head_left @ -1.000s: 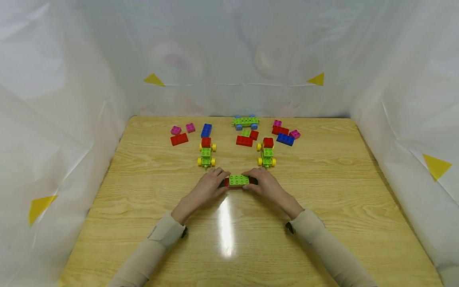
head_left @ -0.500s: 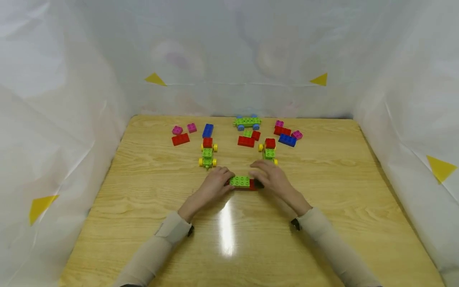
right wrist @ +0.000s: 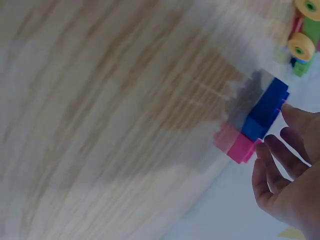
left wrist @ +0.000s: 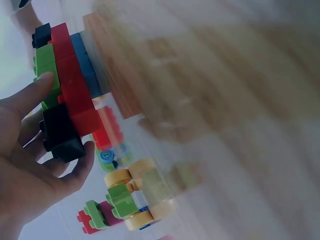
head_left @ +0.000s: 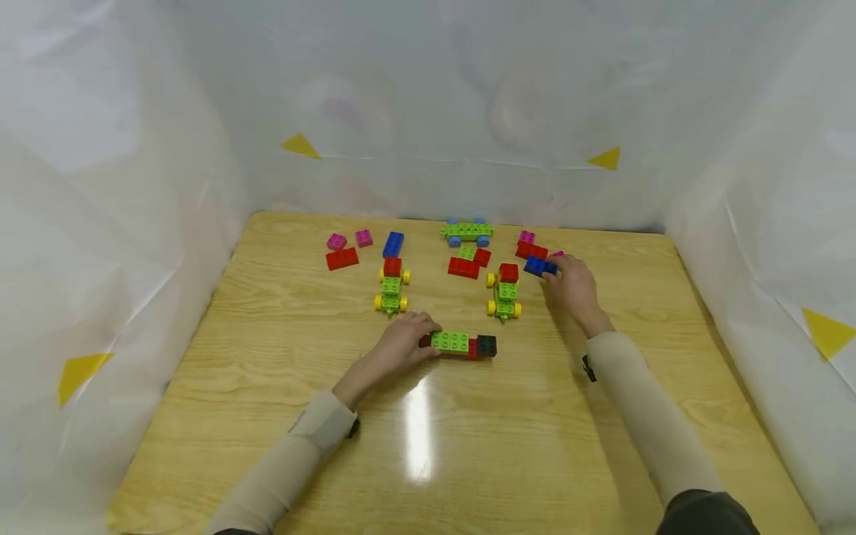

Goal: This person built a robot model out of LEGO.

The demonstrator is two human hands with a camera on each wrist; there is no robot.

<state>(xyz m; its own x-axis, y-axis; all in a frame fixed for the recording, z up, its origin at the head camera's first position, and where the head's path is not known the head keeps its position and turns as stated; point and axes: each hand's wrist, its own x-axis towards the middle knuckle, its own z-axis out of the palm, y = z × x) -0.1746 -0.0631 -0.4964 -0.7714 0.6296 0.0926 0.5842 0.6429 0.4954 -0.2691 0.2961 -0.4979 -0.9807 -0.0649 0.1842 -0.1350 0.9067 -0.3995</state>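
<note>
In the head view my left hand grips the left end of a low stack of toy building bricks near the table's middle. Green bricks sit on its top, a black brick on its right end, and red bricks below. The left wrist view shows a blue brick at its bottom and my thumb lying on the green. My right hand is at the back right, fingers loosely bent at the right end of a blue brick. Beside that brick is a pink brick, partly hidden.
Two yellow-wheeled brick cars, a left car and a right car, stand beyond the stack. A green base with blue wheels lies at the back. Loose red, pink and blue bricks lie back left.
My right hand has let go of the stack's right end, uncovering the black brick, and moved back and right to the blue brick. My left hand has stayed on the stack.
</note>
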